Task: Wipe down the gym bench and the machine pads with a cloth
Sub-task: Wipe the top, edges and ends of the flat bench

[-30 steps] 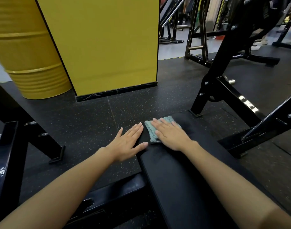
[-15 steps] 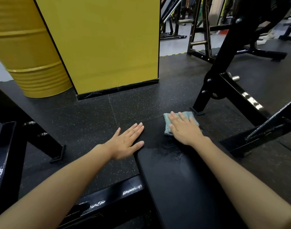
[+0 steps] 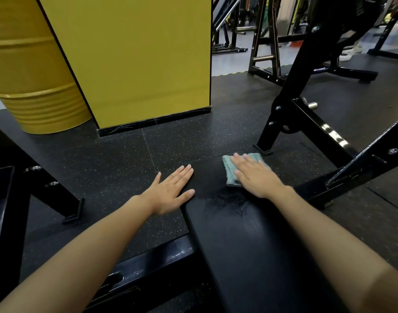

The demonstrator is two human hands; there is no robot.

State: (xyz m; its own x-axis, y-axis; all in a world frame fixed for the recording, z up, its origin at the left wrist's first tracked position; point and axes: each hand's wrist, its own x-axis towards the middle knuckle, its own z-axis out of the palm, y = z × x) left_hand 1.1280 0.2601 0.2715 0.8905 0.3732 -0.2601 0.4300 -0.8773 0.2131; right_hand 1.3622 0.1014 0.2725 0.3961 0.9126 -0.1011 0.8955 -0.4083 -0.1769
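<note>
The teal cloth lies on the bench under my flat right hand; my left hand, also flat, touches the bench edge.

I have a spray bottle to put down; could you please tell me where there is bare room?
The bench pad is bare on the near side of the cloth under the right hand. The floor between the yellow pillar and the left hand is open. Right of the pad, frame struts crowd it.
</note>
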